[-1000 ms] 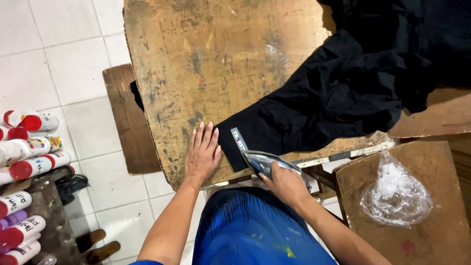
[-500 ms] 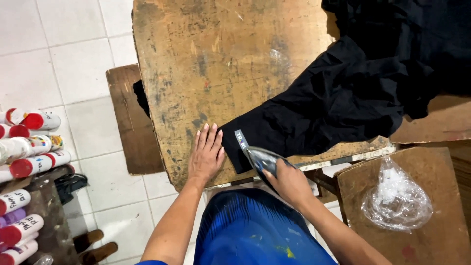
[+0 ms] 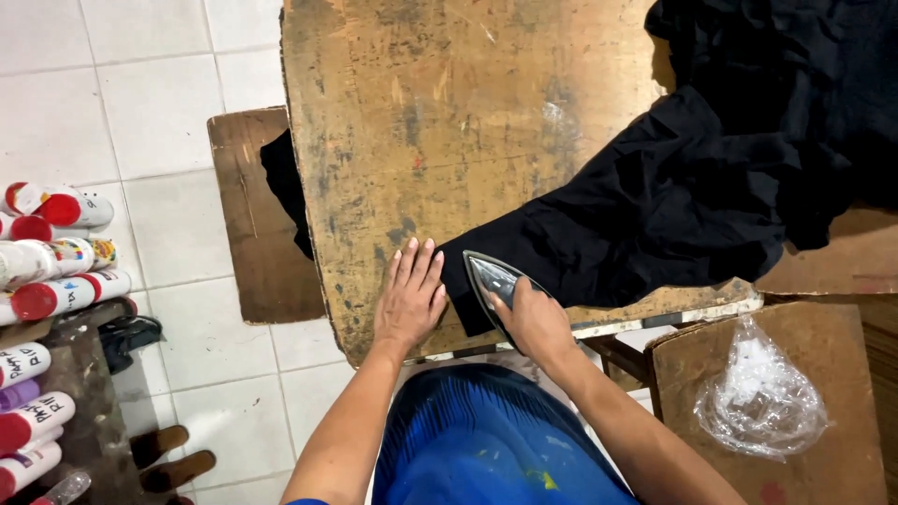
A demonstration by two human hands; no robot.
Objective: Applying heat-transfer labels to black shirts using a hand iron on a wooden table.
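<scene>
A worn, scuffed wooden table [image 3: 449,122] carries a crumpled black garment [image 3: 692,187] across its right half, reaching the near edge. An iron [image 3: 496,281] rests on the cloth near that edge; a left hand [image 3: 409,297] lies flat beside it.

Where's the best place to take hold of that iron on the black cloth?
By its handle on top, from the near side. The iron lies flat on the black cloth, tip pointing away, and the right hand already wraps the handle from behind.
</scene>
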